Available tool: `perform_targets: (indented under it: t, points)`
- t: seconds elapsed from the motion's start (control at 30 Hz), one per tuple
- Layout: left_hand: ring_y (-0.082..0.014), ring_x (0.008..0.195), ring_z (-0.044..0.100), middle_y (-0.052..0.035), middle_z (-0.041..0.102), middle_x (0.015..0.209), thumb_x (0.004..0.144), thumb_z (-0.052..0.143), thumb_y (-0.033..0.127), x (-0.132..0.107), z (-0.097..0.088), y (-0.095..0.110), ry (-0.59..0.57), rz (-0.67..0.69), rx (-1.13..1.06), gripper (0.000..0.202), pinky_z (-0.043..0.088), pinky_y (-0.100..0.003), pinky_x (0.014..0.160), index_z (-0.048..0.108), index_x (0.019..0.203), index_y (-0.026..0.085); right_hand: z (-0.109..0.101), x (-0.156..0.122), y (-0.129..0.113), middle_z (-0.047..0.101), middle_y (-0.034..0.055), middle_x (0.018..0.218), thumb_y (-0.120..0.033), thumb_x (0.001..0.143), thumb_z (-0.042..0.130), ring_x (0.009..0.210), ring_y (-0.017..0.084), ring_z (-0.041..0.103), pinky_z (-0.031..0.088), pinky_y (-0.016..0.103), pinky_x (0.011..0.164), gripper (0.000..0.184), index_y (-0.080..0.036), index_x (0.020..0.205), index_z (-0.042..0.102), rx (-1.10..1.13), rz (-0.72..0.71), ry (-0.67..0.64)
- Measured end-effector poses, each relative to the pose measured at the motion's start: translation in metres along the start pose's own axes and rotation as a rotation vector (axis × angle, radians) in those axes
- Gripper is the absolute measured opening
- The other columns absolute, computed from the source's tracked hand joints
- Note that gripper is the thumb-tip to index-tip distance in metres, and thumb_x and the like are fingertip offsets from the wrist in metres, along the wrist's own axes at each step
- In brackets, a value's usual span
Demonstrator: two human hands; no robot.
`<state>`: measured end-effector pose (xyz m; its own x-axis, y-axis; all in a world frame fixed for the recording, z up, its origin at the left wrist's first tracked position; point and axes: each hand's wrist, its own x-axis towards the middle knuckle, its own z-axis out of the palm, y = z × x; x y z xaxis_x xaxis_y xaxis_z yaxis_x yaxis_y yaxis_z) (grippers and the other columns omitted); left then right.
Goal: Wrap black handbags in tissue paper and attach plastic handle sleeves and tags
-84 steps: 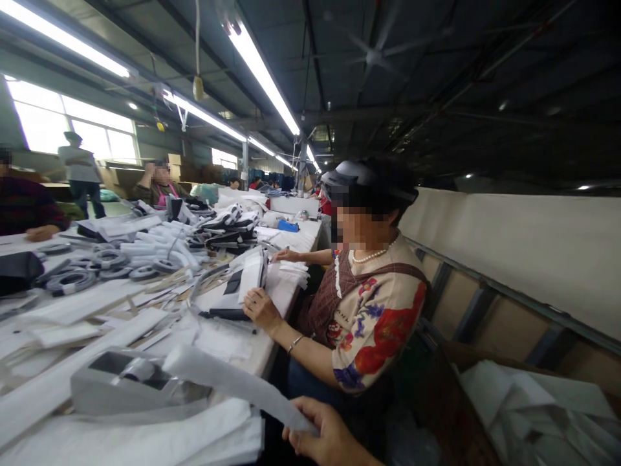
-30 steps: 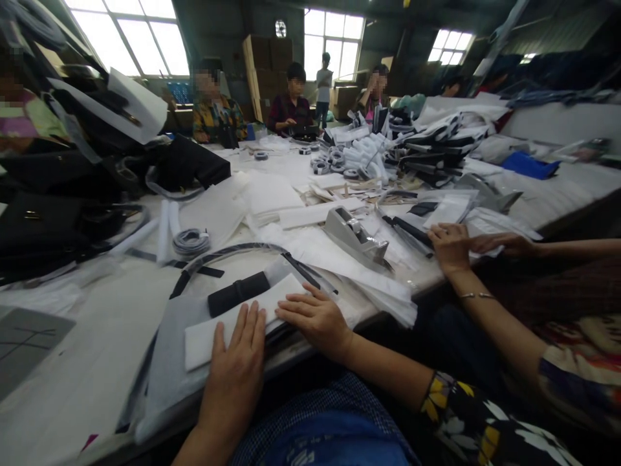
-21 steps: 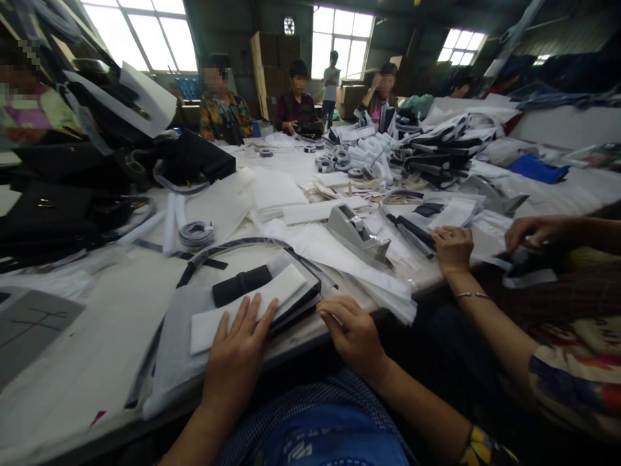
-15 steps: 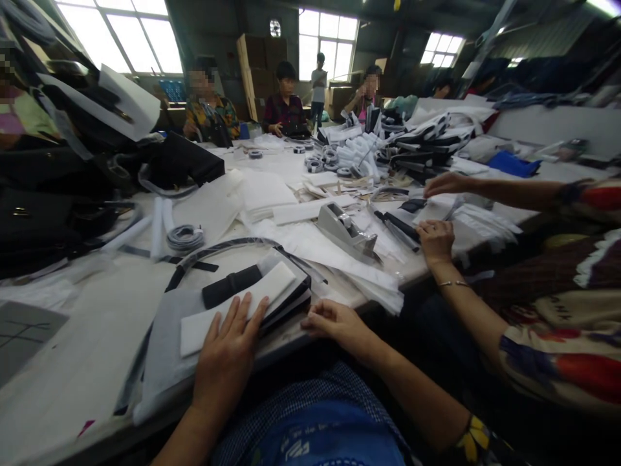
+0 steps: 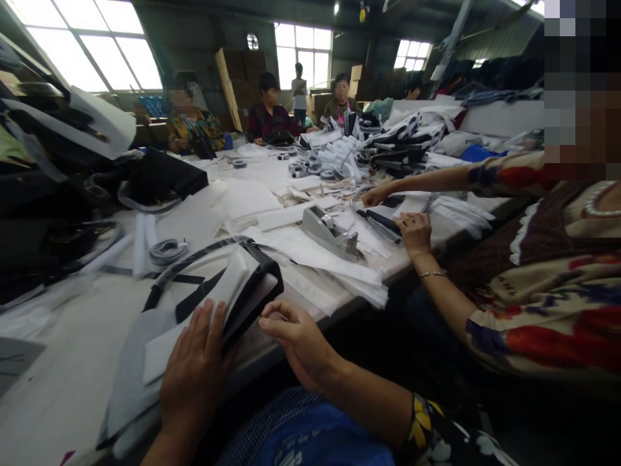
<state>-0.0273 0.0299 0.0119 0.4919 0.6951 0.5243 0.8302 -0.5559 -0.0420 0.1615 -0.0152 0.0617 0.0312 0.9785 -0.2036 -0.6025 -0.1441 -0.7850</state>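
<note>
A black handbag (image 5: pixel 268 262) with a clear-wrapped handle (image 5: pixel 194 257) lies near the table edge, its near side raised towards me. White padding (image 5: pixel 162 349) and a translucent sheet (image 5: pixel 127 369) cover its top. My left hand (image 5: pixel 191 366) grips the bag, its fingers extended over the padding and its thumb partly hidden at the near side. Just right of the bag's open edge is my right hand (image 5: pixel 303 346), thumb and forefinger pinched together. What the pinch holds, if anything, is too small to make out.
A grey tape dispenser (image 5: pixel 330 232) stands beyond the bag among white sheets (image 5: pixel 320 259). At right, a co-worker's hands (image 5: pixel 414 233) handle black pieces. Coiled handles (image 5: pixel 167 251) and black bags (image 5: pixel 162 178) lie to the left. Several people sit across the table.
My left hand has tilted the bag's near side up, showing its open edge. My right hand remains beside it, still pinched. The co-worker's far arm has reached further across the table.
</note>
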Motion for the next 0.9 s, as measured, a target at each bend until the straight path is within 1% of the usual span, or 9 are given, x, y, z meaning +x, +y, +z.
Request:
perform_targets:
  t: [0.1, 0.27, 0.37, 0.43, 0.53, 0.6, 0.7, 0.8, 0.9]
  points:
    - [-0.0343, 0.141, 0.04, -0.0179, 0.032, 0.158, 0.099, 0.049, 0.028, 0.001, -0.003, -0.003, 0.022, 0.009, 0.027, 0.074, 0.044, -0.049, 0.107, 0.007, 0.159, 0.02, -0.022, 0.007, -0.004, 0.066, 0.0008, 0.084, -0.027, 0.079, 0.071, 0.084, 0.016, 0.064, 0.051, 0.031, 0.084, 0.021, -0.018, 0.097, 0.064, -0.218, -0.078, -0.089]
    - [-0.031, 0.134, 0.049, -0.0128, 0.039, 0.156, 0.1, 0.047, 0.026, 0.006, -0.013, -0.007, 0.045, -0.032, 0.04, 0.069, 0.048, -0.043, 0.103, 0.011, 0.158, 0.023, -0.101, 0.045, -0.02, 0.064, 0.013, 0.131, -0.013, 0.093, 0.053, 0.127, 0.026, 0.056, 0.044, 0.047, 0.109, 0.034, -0.017, 0.124, 0.064, -1.248, -0.601, -0.177]
    - [-0.0298, 0.127, 0.056, -0.0099, 0.044, 0.153, 0.1, 0.049, 0.029, 0.013, -0.023, -0.013, 0.058, -0.142, 0.048, 0.069, 0.055, -0.039, 0.093, 0.012, 0.158, 0.026, -0.13, 0.067, -0.022, 0.058, 0.019, 0.139, -0.01, 0.089, 0.062, 0.136, 0.034, 0.047, 0.038, 0.053, 0.114, 0.041, -0.01, 0.13, 0.061, -1.686, -0.669, -0.237]
    - [-0.0297, 0.12, 0.061, -0.009, 0.047, 0.15, 0.099, 0.051, 0.032, 0.018, -0.028, -0.017, 0.06, -0.223, 0.057, 0.069, 0.058, -0.037, 0.083, 0.014, 0.158, 0.027, -0.129, 0.069, -0.016, 0.059, 0.0211, 0.137, -0.015, 0.087, 0.069, 0.133, 0.035, 0.051, 0.04, 0.053, 0.113, 0.043, -0.006, 0.128, 0.062, -1.822, -0.659, -0.273]
    - [-0.0304, 0.114, 0.065, -0.0094, 0.051, 0.147, 0.099, 0.051, 0.036, 0.023, -0.032, -0.024, 0.063, -0.294, 0.066, 0.068, 0.059, -0.036, 0.072, 0.017, 0.157, 0.027, -0.102, 0.053, -0.006, 0.064, 0.0214, 0.13, -0.024, 0.09, 0.067, 0.121, 0.034, 0.06, 0.047, 0.049, 0.105, 0.038, -0.005, 0.123, 0.065, -1.914, -0.673, -0.263]
    - [-0.0295, 0.111, 0.067, -0.0095, 0.053, 0.145, 0.099, 0.052, 0.035, 0.025, -0.034, -0.027, 0.07, -0.307, 0.079, 0.068, 0.058, -0.034, 0.07, 0.019, 0.157, 0.027, -0.078, 0.041, -0.007, 0.073, 0.0176, 0.109, -0.033, 0.094, 0.062, 0.102, 0.032, 0.068, 0.052, 0.047, 0.092, 0.029, -0.008, 0.106, 0.072, -1.969, -0.602, -0.266]
    - [-0.0281, 0.106, 0.069, -0.0097, 0.057, 0.142, 0.097, 0.056, 0.036, 0.026, -0.036, -0.029, 0.066, -0.333, 0.098, 0.069, 0.057, -0.032, 0.066, 0.022, 0.156, 0.026, -0.052, 0.045, -0.016, 0.073, 0.012, 0.083, -0.04, 0.099, 0.052, 0.081, 0.027, 0.069, 0.05, 0.046, 0.085, 0.038, -0.013, 0.083, 0.074, -2.014, -0.491, -0.285]
    - [-0.0284, 0.102, 0.071, -0.0098, 0.059, 0.14, 0.096, 0.057, 0.038, 0.027, -0.038, -0.029, 0.064, -0.375, 0.103, 0.071, 0.056, -0.032, 0.061, 0.021, 0.156, 0.026, -0.046, 0.077, -0.015, 0.068, 0.0171, 0.122, -0.043, 0.098, 0.053, 0.115, 0.03, 0.062, 0.04, 0.047, 0.104, 0.038, -0.012, 0.116, 0.069, -1.944, -0.589, -0.344]
    - [-0.0281, 0.104, 0.07, -0.0095, 0.058, 0.141, 0.096, 0.059, 0.037, 0.026, -0.035, -0.028, 0.093, -0.373, 0.091, 0.073, 0.057, -0.032, 0.063, 0.02, 0.156, 0.027, -0.046, 0.115, 0.005, 0.039, 0.0206, 0.154, -0.054, 0.096, 0.053, 0.144, 0.033, 0.035, 0.026, 0.05, 0.118, 0.067, -0.009, 0.145, 0.047, -1.861, -0.609, -0.506]
